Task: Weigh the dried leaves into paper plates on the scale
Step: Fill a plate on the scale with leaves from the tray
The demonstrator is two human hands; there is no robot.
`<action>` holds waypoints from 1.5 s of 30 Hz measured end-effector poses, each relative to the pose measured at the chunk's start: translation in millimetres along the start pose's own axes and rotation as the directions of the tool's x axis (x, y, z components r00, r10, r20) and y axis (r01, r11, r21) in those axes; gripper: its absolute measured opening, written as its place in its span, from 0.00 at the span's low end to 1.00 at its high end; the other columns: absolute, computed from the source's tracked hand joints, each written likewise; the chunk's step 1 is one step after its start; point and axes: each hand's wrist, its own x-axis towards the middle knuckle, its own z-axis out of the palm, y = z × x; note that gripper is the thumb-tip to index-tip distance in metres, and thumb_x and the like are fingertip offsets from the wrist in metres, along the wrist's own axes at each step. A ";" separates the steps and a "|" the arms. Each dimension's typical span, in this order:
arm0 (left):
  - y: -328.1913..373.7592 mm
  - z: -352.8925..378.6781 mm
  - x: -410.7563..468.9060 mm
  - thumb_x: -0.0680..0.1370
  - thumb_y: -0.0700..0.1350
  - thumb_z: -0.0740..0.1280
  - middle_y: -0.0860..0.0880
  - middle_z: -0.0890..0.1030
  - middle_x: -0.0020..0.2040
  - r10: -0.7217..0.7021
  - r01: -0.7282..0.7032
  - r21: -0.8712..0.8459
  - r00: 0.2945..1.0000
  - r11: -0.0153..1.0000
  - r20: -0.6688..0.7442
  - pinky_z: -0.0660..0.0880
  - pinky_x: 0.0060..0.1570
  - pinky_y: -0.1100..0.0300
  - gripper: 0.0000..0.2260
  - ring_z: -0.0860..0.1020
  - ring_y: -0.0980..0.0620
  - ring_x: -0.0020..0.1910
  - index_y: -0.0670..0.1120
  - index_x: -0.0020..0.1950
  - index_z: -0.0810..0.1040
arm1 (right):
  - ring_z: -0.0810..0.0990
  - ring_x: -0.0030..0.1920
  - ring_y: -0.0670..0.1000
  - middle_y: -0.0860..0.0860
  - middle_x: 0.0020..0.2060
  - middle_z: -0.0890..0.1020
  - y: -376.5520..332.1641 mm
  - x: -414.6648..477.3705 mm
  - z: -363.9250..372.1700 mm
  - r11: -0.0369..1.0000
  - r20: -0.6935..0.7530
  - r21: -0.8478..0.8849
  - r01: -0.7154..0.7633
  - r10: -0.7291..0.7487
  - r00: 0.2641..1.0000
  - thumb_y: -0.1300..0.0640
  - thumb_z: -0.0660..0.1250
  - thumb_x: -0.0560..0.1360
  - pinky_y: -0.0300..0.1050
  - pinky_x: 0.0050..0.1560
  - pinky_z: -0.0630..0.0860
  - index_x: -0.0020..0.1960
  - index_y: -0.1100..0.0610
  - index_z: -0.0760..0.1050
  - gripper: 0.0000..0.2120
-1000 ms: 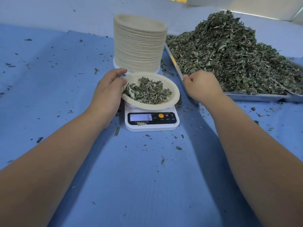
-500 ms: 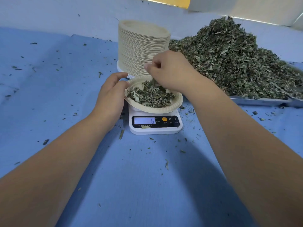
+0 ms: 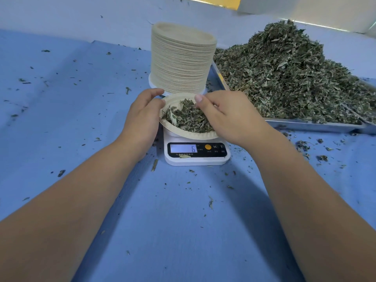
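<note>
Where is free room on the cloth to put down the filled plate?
The blue cloth left of the left hand is bare but for crumbs; so is the patch before the scale. Crowded: plate stack behind the scale, leaf tray at right.

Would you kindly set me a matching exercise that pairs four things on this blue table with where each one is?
Things:
1. filled paper plate
2. stack of paper plates
3. pile of dried leaves
4. left hand

Places:
A. heaped on the metal tray
B. holding the filled plate's rim
C. on the scale
D. behind the scale

Pairs: 1-C, 2-D, 3-A, 4-B.
</note>
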 end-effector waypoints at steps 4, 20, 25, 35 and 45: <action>-2.0 -0.4 2.0 0.73 0.52 0.60 0.67 0.76 0.57 0.018 -0.018 0.014 1.000 1.000 0.015 0.69 0.53 0.65 0.19 0.73 0.76 0.52 0.60 0.61 0.79 | 0.71 0.31 0.50 0.51 0.28 0.71 4.8 -7.6 1.4 0.997 -0.061 0.075 0.022 -0.017 0.998 0.44 0.55 0.85 0.49 0.35 0.68 0.39 0.59 0.75 0.24; -3.3 0.3 5.0 0.71 0.53 0.60 0.66 0.77 0.60 0.014 -0.014 0.012 1.000 1.000 0.019 0.68 0.53 0.64 0.14 0.72 0.71 0.58 0.65 0.53 0.79 | 0.77 0.46 0.59 0.50 0.36 0.76 90.6 -9.5 9.1 0.810 -0.006 -0.425 -0.405 0.445 0.896 0.34 0.42 0.82 0.59 0.59 0.66 0.39 0.53 0.71 0.30; -4.2 -1.1 4.0 0.72 0.52 0.60 0.66 0.77 0.60 0.013 -0.013 0.003 1.000 1.000 0.014 0.69 0.52 0.62 0.15 0.73 0.68 0.59 0.64 0.55 0.79 | 0.73 0.34 0.55 0.50 0.30 0.73 90.3 -9.2 13.0 0.874 -0.112 -0.294 -0.388 0.371 0.922 0.40 0.53 0.83 0.52 0.45 0.68 0.36 0.55 0.68 0.24; -4.2 -0.4 4.1 0.73 0.51 0.60 0.65 0.77 0.58 0.022 -0.022 0.007 1.000 1.000 0.008 0.72 0.56 0.59 0.15 0.74 0.67 0.58 0.62 0.57 0.80 | 0.74 0.40 0.57 0.48 0.33 0.74 90.1 -8.8 13.7 0.838 -0.082 -0.335 -0.432 0.431 0.899 0.38 0.50 0.83 0.59 0.59 0.66 0.37 0.54 0.67 0.25; -3.1 -1.9 4.4 0.72 0.51 0.61 0.65 0.77 0.58 0.009 -0.009 0.028 1.000 1.000 0.005 0.75 0.67 0.49 0.15 0.76 0.62 0.60 0.63 0.55 0.80 | 0.75 0.39 0.56 0.46 0.33 0.76 94.0 -9.9 8.4 0.897 -0.152 -0.075 -0.435 0.421 0.894 0.53 0.58 0.81 0.51 0.51 0.70 0.46 0.54 0.76 0.11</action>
